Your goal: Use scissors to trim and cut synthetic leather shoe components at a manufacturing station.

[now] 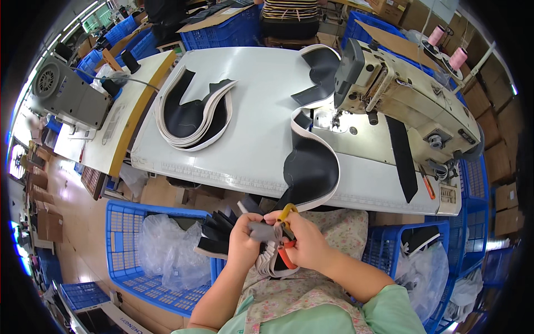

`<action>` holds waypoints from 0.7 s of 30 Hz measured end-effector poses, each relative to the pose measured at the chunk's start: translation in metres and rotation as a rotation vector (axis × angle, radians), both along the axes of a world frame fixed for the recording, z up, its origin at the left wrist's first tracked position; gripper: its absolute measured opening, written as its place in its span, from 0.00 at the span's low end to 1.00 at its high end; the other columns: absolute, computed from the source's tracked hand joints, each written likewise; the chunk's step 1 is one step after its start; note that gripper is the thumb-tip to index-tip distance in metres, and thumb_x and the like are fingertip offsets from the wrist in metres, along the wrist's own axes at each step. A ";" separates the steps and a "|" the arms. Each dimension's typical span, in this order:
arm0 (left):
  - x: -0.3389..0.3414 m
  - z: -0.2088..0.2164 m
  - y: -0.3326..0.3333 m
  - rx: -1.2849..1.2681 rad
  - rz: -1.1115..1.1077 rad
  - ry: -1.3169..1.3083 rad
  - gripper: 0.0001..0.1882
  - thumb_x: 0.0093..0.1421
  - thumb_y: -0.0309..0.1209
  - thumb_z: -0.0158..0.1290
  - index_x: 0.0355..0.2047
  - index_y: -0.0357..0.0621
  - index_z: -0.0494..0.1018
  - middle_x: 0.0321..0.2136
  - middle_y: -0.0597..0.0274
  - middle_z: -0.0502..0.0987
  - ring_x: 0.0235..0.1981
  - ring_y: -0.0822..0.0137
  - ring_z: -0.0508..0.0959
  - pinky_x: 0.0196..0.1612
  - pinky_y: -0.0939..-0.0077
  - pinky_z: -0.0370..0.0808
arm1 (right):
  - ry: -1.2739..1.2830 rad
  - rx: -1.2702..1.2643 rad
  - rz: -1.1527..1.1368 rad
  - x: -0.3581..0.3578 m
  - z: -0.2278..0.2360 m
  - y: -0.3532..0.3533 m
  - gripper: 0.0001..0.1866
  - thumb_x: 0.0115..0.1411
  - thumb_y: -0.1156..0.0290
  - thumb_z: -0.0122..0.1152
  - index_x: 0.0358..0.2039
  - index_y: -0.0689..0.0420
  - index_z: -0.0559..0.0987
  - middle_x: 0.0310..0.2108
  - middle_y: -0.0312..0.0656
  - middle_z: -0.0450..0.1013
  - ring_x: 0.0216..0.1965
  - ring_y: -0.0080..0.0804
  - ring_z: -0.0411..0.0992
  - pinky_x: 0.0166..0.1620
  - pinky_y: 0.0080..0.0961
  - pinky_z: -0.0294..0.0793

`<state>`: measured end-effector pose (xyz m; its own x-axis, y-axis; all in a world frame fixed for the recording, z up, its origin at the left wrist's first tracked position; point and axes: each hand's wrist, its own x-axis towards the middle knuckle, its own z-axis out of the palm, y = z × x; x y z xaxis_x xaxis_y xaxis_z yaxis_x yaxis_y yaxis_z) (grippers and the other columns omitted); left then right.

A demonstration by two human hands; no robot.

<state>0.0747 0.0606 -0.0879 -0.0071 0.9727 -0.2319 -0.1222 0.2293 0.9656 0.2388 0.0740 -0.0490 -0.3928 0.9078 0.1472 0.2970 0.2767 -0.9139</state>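
Note:
My right hand (307, 242) is closed round a pair of scissors (287, 258) with yellow and red handles, held over my lap. My left hand (243, 240) grips a small grey piece of material (261, 231) right beside the scissors; the blades are hard to make out. Below and beside my hands lies a bundle of black pieces with pale edges (213, 238), partly hidden by them. Beyond, a curved black shoe-upper-like piece with a white edge (312, 170) hangs over the table's front edge, running back toward the sewing machine (406, 89).
A stack of curved black pieces (192, 119) lies on the white table (253, 111). A black strip (401, 158) and an orange-handled tool (427, 183) lie at the right. Blue crates (130, 209) flank my lap. A person (290, 16) sits beyond.

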 end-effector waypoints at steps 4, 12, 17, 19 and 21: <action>0.001 0.003 0.004 -0.045 -0.045 0.082 0.10 0.55 0.29 0.54 0.33 0.34 0.72 0.26 0.65 0.73 0.29 0.76 0.70 0.33 0.83 0.67 | 0.113 -0.194 0.031 0.009 0.007 0.002 0.23 0.45 0.77 0.58 0.44 0.61 0.66 0.40 0.49 0.69 0.43 0.47 0.69 0.40 0.32 0.69; -0.005 0.003 0.003 -0.074 0.090 -0.026 0.12 0.60 0.34 0.50 0.31 0.34 0.73 0.20 0.67 0.71 0.23 0.78 0.68 0.28 0.84 0.64 | -0.428 -0.514 0.381 0.095 0.016 -0.003 0.25 0.46 0.48 0.66 0.31 0.58 0.75 0.22 0.42 0.69 0.24 0.35 0.66 0.31 0.27 0.66; 0.001 0.003 0.002 -0.020 0.070 -0.026 0.13 0.62 0.35 0.47 0.29 0.37 0.72 0.20 0.68 0.71 0.22 0.78 0.68 0.27 0.84 0.64 | -0.475 -0.740 0.548 0.104 -0.005 -0.005 0.24 0.53 0.49 0.59 0.33 0.60 0.74 0.25 0.39 0.70 0.26 0.29 0.66 0.33 0.25 0.67; 0.002 0.004 0.001 -0.017 0.063 -0.013 0.14 0.62 0.36 0.46 0.28 0.38 0.72 0.19 0.68 0.71 0.21 0.78 0.68 0.26 0.85 0.64 | -0.405 -0.761 0.559 0.100 -0.012 -0.007 0.23 0.55 0.49 0.57 0.34 0.59 0.74 0.26 0.40 0.71 0.27 0.29 0.67 0.33 0.26 0.67; 0.002 0.005 0.001 -0.020 0.071 -0.004 0.13 0.62 0.36 0.46 0.29 0.38 0.72 0.18 0.68 0.71 0.21 0.78 0.68 0.26 0.84 0.64 | -0.247 -0.731 0.516 0.095 -0.015 -0.003 0.27 0.54 0.42 0.54 0.27 0.58 0.75 0.20 0.39 0.68 0.24 0.29 0.66 0.29 0.26 0.65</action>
